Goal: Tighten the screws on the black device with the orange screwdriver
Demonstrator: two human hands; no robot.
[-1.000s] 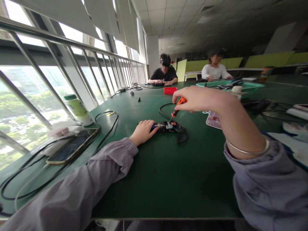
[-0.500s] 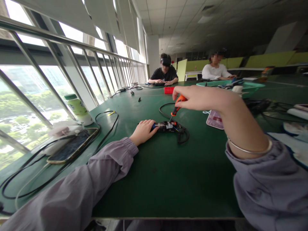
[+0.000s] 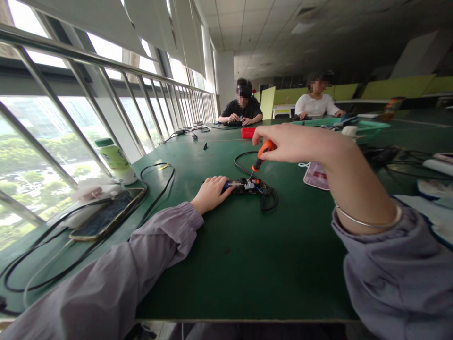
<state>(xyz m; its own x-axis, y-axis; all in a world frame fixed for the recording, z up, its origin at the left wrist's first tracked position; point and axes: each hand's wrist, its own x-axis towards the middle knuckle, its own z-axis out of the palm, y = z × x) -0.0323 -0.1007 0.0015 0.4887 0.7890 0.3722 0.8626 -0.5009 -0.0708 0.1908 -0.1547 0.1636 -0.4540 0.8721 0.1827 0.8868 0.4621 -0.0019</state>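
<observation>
On the green table [image 3: 226,264] lies a dark elongated device [image 3: 241,186] with blue, silver and orange parts and some thin wires. My left hand [image 3: 211,192] is closed round its left end and presses it to the table. My right hand [image 3: 283,143] grips the orange-and-black handle of a screwdriver [image 3: 262,155] from above. The screwdriver slants down to the left, its tip at the middle-right part of the device. What exactly the tip touches is too small to tell. A black cable [image 3: 278,200] loops behind and to the right of the device.
On the left are a phone [image 3: 109,215], black cables and a green-capped bottle [image 3: 115,161]. Behind my right hand sit a red box [image 3: 248,133] and a teal basket [image 3: 371,126]. A pink-framed phone [image 3: 316,176] lies near my right wrist. Two people sit across.
My hands, the device and the screwdriver look almost unmoved. Across the table, the hands of both people have shifted a little.
</observation>
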